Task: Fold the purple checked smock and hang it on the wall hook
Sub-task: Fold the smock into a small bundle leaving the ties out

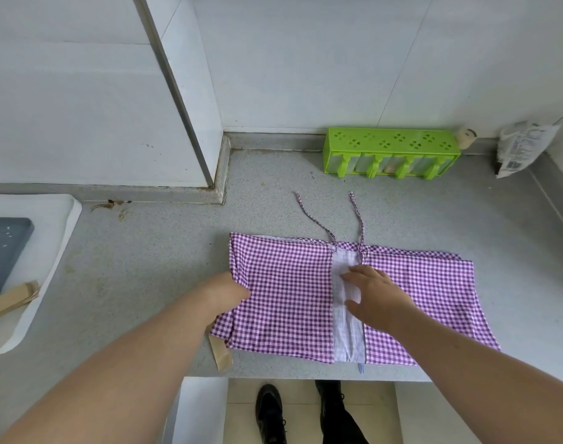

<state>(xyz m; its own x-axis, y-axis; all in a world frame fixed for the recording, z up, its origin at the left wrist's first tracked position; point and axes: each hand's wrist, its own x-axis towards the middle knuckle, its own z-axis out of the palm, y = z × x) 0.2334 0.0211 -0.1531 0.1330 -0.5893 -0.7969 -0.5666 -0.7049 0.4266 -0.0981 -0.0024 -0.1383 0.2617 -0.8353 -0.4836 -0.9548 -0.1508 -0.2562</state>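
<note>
Purple checked smock lies flat on the grey counter, long axis running left to right, ties toward the wall. Left hand grips its left edge, fingers tucked under the cloth; right hand presses flat and spread on the white centre strip, so the left side looks set to fold rightward

bright, even light | soft shadows | wide-angle edge bending | sharp
</note>
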